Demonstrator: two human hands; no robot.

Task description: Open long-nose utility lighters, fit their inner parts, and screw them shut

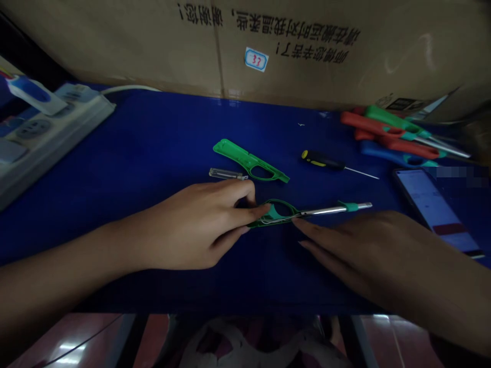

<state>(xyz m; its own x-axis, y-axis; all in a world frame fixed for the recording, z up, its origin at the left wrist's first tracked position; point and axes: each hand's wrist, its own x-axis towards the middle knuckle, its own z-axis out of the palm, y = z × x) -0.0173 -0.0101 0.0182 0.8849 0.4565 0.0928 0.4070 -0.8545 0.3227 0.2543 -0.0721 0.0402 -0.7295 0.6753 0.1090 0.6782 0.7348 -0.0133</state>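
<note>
A green lighter body with a long metal nozzle (307,211) lies on the blue table top (153,153) in front of me. My left hand (199,225) is closed around its handle end, thumb and fingers pinching near the teal trigger. My right hand (368,250) lies flat with its fingers stretched out, fingertips touching the body where the metal tube starts. Just behind lie a loose green half shell (249,161) and a small clear tube (226,174).
A black and yellow screwdriver (326,162) lies behind the nozzle. Several red, green and blue lighters (395,135) are heaped at the back right, beside a lit phone (433,204). A white power strip (46,128) sits at the left. A cardboard box (268,46) walls the back.
</note>
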